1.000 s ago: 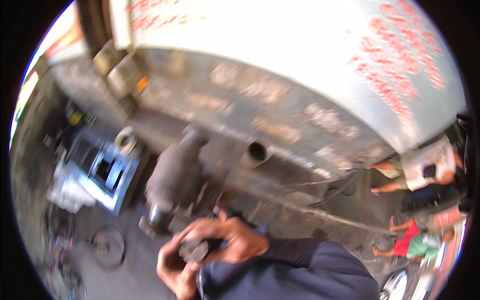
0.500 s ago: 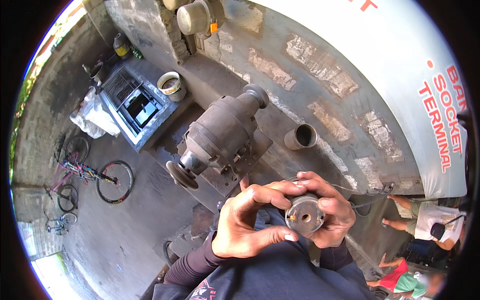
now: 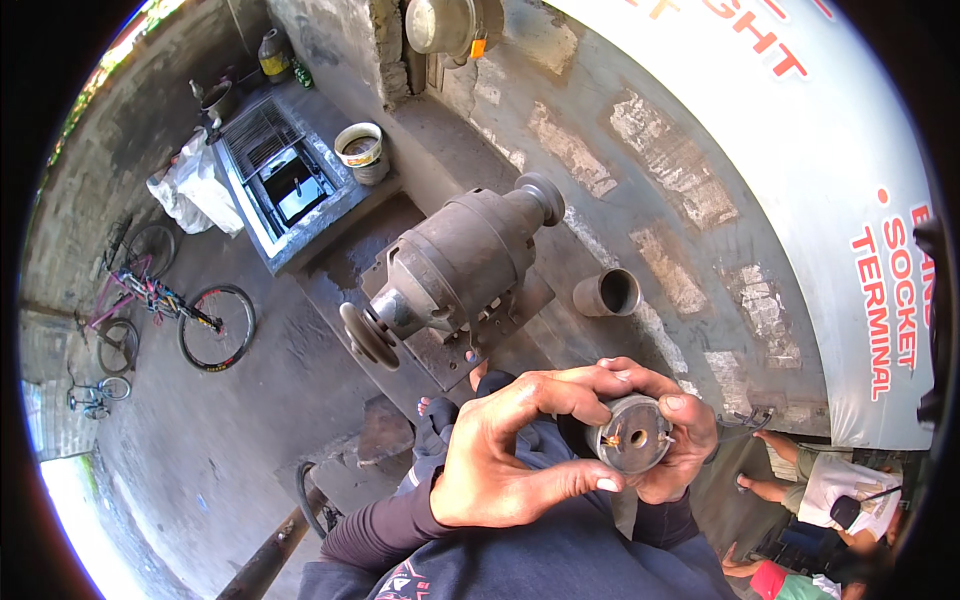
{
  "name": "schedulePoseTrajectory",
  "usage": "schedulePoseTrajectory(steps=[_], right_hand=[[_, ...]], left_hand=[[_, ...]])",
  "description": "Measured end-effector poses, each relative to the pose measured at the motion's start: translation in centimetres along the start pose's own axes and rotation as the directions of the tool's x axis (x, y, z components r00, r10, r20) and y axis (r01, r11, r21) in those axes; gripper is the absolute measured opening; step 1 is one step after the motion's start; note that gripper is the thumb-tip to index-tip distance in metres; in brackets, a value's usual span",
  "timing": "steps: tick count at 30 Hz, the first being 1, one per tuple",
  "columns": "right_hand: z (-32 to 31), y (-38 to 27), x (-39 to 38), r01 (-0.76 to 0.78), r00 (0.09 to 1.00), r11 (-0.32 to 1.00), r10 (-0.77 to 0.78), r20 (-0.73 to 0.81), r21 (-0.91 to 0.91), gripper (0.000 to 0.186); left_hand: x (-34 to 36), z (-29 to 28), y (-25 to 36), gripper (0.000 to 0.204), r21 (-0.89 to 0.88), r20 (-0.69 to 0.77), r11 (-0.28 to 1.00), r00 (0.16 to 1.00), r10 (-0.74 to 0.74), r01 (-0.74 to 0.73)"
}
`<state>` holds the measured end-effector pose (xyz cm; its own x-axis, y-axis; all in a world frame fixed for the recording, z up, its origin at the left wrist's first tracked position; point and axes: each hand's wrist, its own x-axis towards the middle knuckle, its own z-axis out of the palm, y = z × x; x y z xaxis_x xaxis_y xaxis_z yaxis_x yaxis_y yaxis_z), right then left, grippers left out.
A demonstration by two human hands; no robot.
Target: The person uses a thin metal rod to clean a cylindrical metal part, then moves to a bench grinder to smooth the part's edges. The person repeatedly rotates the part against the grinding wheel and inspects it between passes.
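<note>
My left hand (image 3: 505, 460) curls around a dark grey cylindrical metal part (image 3: 628, 450), its thumb along the lower edge and its fingers over the top. Wrapped round the right side of the same part is my right hand (image 3: 680, 455). The part's round face shows a centre hole and small brass-coloured fittings. Both hands are in front of my dark clothing, low in the view. Beyond them a dusty grey electric motor (image 3: 460, 255) with wheels on both shaft ends is mounted on a metal base, beside an upright open metal pipe (image 3: 606, 292).
A blue-grey framed basin (image 3: 268, 238), white bucket (image 3: 358, 140) and white sack (image 3: 190, 195) are at upper left. Bicycles (image 3: 215, 325) stand on the left. A white printed sign (image 3: 840, 120) spans the upper right. Two people (image 3: 840, 490) (image 3: 785, 585) are at lower right.
The view has swung and sharpened since a second ago, and my hands with the part now appear further right. The grip looks much the same as half a second ago.
</note>
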<state>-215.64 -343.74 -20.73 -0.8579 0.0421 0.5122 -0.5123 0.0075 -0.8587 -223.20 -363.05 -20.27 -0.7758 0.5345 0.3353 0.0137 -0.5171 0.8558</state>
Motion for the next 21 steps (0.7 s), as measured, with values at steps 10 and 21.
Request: schedulePoseTrajectory(steps=[10, 21], right_hand=[[0.5, 0.4, -0.2, -0.132, 0.991, 0.972, 0.130, 0.021, 0.194, 0.078], [1.6, 1.0, 1.4, -0.250, 0.967, 0.953, 0.237, 0.090, 0.172, 0.084]], left_hand=[[-0.4, -0.5, 1.0, 0.050, 0.226, -0.052, 0.969, 0.992, 0.118, -0.103], [-0.7, -2.8, 1.2, 0.043, 0.367, -0.057, 0.919, 0.983, 0.175, -0.143]])
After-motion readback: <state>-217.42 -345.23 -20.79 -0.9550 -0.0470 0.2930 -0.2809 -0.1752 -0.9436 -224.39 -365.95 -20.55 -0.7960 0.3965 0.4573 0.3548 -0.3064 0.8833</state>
